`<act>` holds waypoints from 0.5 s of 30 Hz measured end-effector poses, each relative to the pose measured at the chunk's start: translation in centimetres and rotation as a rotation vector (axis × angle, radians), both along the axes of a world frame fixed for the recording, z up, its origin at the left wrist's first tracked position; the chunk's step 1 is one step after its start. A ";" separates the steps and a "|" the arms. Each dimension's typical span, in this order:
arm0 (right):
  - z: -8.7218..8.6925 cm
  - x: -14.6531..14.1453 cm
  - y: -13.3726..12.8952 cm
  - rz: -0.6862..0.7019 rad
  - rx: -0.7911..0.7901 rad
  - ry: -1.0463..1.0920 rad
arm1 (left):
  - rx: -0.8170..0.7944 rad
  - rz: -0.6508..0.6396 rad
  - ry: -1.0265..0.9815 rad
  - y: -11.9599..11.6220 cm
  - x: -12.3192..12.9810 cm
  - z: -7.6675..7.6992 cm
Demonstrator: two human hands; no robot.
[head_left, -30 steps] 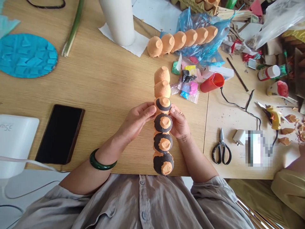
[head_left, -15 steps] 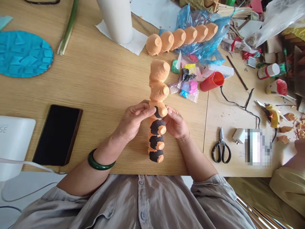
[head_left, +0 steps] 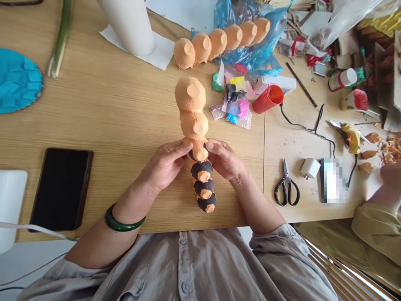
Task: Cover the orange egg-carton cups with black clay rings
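Observation:
An orange bumpy piece (head_left: 193,119), made of several rounded lumps in a row, stands out between my hands. Its lumps nearest me carry black patches around orange knobs. My left hand (head_left: 167,161) grips the piece from the left, thumb on the edge of the third lump from the far end. On the right side of that same lump, my right hand (head_left: 226,159) holds it with thumb and bent fingers. Black material shows under both thumbs. A second, all-orange row of lumps (head_left: 217,43) lies farther back, partly on a blue plastic bag (head_left: 269,54).
Clay packets (head_left: 238,85), a red cup (head_left: 270,99), scissors (head_left: 286,186) and a yellow glue gun (head_left: 351,138) lie to the right. At left are a phone (head_left: 61,188) and blue disc (head_left: 19,81). Another person's sleeve (head_left: 377,225) is at lower right.
The held piece has turned so its orange knobs face more toward me, and its far end has shifted left. My right thumb now presses on the black edge. The camera view has shifted too.

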State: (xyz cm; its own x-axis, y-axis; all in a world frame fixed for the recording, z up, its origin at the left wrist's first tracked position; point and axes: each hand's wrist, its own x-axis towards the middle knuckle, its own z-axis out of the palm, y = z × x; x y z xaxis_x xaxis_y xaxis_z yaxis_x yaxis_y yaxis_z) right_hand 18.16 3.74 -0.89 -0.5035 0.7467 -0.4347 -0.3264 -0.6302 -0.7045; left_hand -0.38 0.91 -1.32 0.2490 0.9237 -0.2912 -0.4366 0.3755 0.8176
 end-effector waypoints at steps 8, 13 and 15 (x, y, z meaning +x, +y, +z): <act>-1.0 -0.4 0.0 -0.005 -0.136 -0.008 | -0.136 0.066 -0.050 -0.1 0.4 -1.2; -0.6 -0.7 0.0 0.018 -0.098 0.175 | -0.273 0.032 -0.152 0.4 0.5 -0.8; -0.4 -0.7 -0.2 -0.006 -0.057 0.181 | -0.302 0.032 -0.149 0.5 0.5 -0.5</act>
State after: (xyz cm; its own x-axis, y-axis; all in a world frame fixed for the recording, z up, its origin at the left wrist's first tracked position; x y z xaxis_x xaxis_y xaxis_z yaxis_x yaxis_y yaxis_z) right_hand 17.41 3.57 -1.34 -0.5731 0.7266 -0.3789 -0.4483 -0.6650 -0.5973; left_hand 0.09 1.38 -1.80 0.2814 0.8095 -0.5152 -0.5588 0.5748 0.5978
